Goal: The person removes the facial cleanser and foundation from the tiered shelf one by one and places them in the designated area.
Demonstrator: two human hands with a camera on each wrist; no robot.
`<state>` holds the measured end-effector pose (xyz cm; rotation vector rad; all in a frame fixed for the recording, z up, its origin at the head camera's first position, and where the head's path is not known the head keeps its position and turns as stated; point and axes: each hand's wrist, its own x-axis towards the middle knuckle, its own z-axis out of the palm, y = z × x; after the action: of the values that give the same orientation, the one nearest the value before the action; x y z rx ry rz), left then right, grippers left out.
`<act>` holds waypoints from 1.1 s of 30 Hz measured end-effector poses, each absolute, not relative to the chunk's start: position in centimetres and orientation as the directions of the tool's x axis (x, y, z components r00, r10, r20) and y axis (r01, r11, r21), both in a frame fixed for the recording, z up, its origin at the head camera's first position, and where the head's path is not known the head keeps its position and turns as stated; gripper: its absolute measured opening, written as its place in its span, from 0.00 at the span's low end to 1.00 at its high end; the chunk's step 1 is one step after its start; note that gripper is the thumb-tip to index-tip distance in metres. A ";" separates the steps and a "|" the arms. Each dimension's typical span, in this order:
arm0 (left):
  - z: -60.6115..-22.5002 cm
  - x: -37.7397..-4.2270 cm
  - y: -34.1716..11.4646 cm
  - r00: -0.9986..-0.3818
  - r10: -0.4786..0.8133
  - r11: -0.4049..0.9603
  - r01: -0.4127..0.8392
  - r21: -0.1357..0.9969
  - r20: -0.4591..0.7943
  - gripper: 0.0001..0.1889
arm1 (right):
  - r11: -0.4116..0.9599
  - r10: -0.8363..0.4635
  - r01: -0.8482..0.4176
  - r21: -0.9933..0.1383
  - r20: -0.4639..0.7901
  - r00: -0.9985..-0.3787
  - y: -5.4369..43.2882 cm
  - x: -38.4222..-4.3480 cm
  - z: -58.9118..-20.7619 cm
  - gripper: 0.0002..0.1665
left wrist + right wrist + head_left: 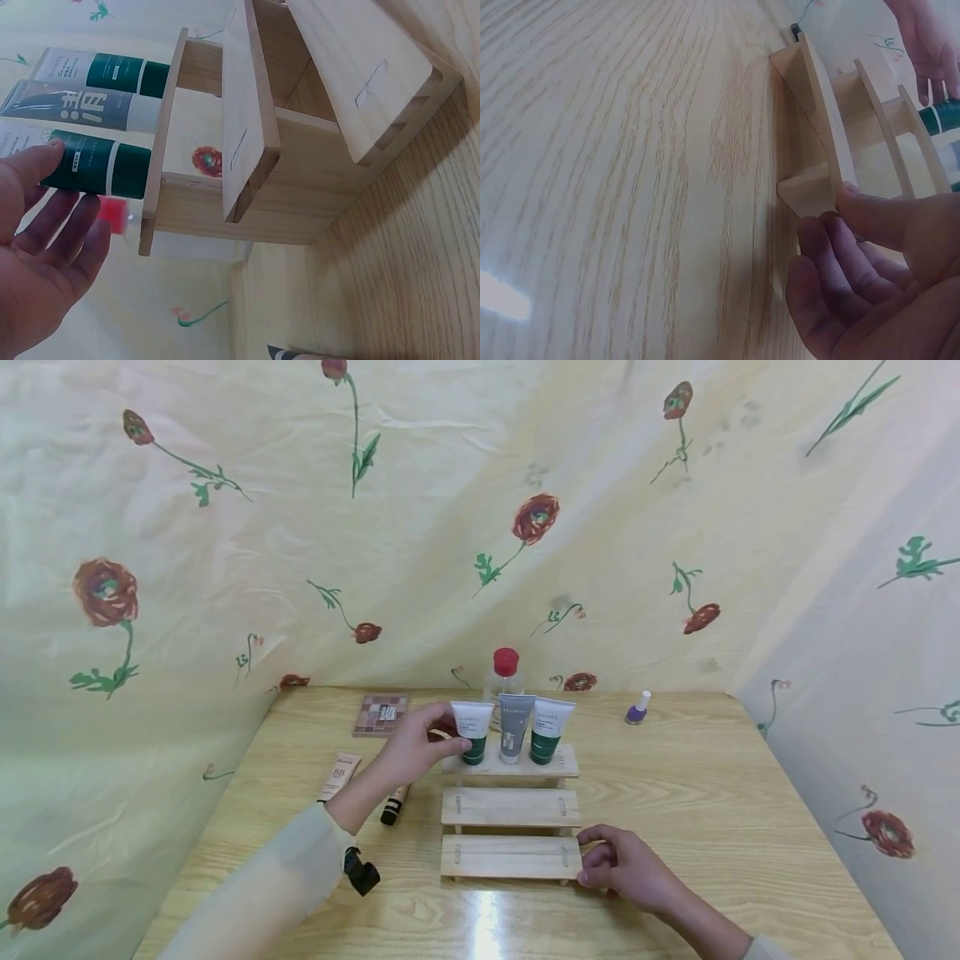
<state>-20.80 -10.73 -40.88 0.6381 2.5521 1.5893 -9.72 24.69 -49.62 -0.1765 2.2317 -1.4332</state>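
Observation:
A three-tier wooden display stand [510, 857] is on the table, its steps rising toward the back. Upright on the top step are a white-and-green squeeze tube [473, 731], a grey squeeze tube [514, 727] and a second white-and-green tube [551, 731]. My left hand [420, 743] pinches the leftmost tube, thumb on its front and fingers behind; in the left wrist view its green cap [131, 171] meets the top board. At the right end of the lowest step, my right hand [626, 870] grips the board's edge, with the thumb [851, 196] against it and the fingers curled.
Behind the stand rises a clear bottle with a red cap [506, 662]. An eyeshadow palette [380, 716], a beige tube [341, 777] and a black-capped tube [393, 807] lie to the left. Purple nail polish [637, 710] stands back right. Flowered cloth [450, 527] hangs behind the table.

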 end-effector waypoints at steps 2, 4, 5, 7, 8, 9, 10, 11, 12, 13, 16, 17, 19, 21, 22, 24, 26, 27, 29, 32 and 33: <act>-40.9 -20.7 -10.8 -0.911 0.379 0.365 0.307 0.879 0.160 0.16 | 0.447 -0.355 0.141 -0.884 -0.319 -0.879 24.6 -9.7 -49.6 0.33; -40.8 -20.5 -11.1 -0.911 0.377 0.341 0.303 0.890 0.166 0.16 | 0.454 -0.350 0.141 -0.880 -0.322 -0.880 24.6 -9.7 -49.7 0.33; -40.7 -20.4 -11.2 -0.911 0.376 0.327 0.299 0.896 0.167 0.16 | 0.457 -0.348 0.141 -0.878 -0.322 -0.880 24.6 -9.7 -49.7 0.33; -40.4 -20.0 -11.7 -0.911 0.375 0.303 0.294 0.906 0.170 0.16 | 0.458 -0.347 0.143 -0.877 -0.325 -0.880 24.6 -9.7 -49.8 0.32; -40.2 -19.7 -12.1 -0.912 0.373 0.301 0.292 0.908 0.170 0.17 | 0.458 -0.347 0.145 -0.877 -0.327 -0.879 24.6 -9.7 -49.8 0.32; -40.1 -19.5 -12.5 -0.912 0.373 0.300 0.294 0.908 0.172 0.17 | 0.457 -0.348 0.146 -0.877 -0.328 -0.879 24.6 -9.7 -49.8 0.32; -40.0 -19.2 -12.9 -0.913 0.371 0.299 0.293 0.908 0.172 0.18 | 0.455 -0.351 0.145 -0.878 -0.327 -0.878 24.6 -9.7 -49.9 0.32; -40.0 -18.9 -13.4 -0.915 0.367 0.302 0.288 0.909 0.168 0.18 | 0.455 -0.353 0.145 -0.879 -0.327 -0.877 24.6 -9.7 -49.9 0.32; -40.1 -18.6 -13.9 -0.916 0.364 0.307 0.287 0.907 0.167 0.18 | 0.454 -0.354 0.145 -0.879 -0.328 -0.876 24.6 -9.7 -49.8 0.32; -40.3 -18.3 -14.4 -0.919 0.359 0.313 0.281 0.907 0.161 0.18 | 0.455 -0.355 0.146 -0.878 -0.330 -0.875 24.6 -9.7 -49.8 0.32; -40.8 -17.3 -15.9 -0.927 0.350 0.327 0.259 0.909 0.138 0.18 | 0.460 -0.356 0.146 -0.876 -0.332 -0.874 24.5 -9.7 -49.6 0.32; -41.1 -16.9 -16.3 -0.929 0.348 0.331 0.246 0.911 0.124 0.18 | 0.461 -0.356 0.144 -0.876 -0.331 -0.874 24.5 -9.8 -49.5 0.32; -41.5 -16.0 -17.2 -0.935 0.341 0.339 0.217 0.915 0.096 0.18 | 0.461 -0.358 0.142 -0.876 -0.330 -0.873 24.5 -9.8 -49.3 0.32; -42.2 -15.1 -18.0 -0.942 0.328 0.337 0.187 0.923 0.071 0.19 | 0.459 -0.360 0.141 -0.877 -0.329 -0.873 24.6 -9.9 -49.3 0.32; -42.5 -14.7 -18.4 -0.944 0.323 0.333 0.176 0.926 0.063 0.19 | 0.457 -0.361 0.141 -0.878 -0.328 -0.873 24.6 -9.9 -49.3 0.32; -43.3 -13.8 -19.1 -0.949 0.310 0.329 0.159 0.931 0.052 0.20 | 0.454 -0.362 0.141 -0.880 -0.326 -0.873 24.6 -9.9 -49.3 0.32; -44.2 -13.0 -19.7 -0.953 0.300 0.322 0.135 0.937 0.034 0.22 | 0.451 -0.363 0.138 -0.882 -0.322 -0.874 24.6 -9.9 -49.4 0.33; -44.7 -12.6 -20.0 -0.955 0.297 0.321 0.119 0.940 0.020 0.23 | 0.450 -0.363 0.135 -0.882 -0.320 -0.875 24.6 -9.9 -49.4 0.33; -45.5 -11.8 -20.4 -0.957 0.290 0.320 0.077 0.944 -0.021 0.24 | 0.450 -0.364 0.133 -0.883 -0.317 -0.876 24.6 -9.8 -49.5 0.33; -46.8 -10.8 -21.0 -0.954 0.288 0.299 0.006 0.954 -0.085 0.27 | 0.451 -0.362 0.131 -0.883 -0.315 -0.877 24.6 -9.8 -49.5 0.33; -47.2 -10.5 -21.1 -0.950 0.293 0.289 -0.015 0.957 -0.104 0.28 | 0.453 -0.361 0.131 -0.882 -0.315 -0.878 24.7 -9.8 -49.5 0.33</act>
<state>-10.55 -21.13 -47.16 0.2543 2.3009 1.7124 -9.78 24.66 -49.52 -0.1924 2.2440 -1.4209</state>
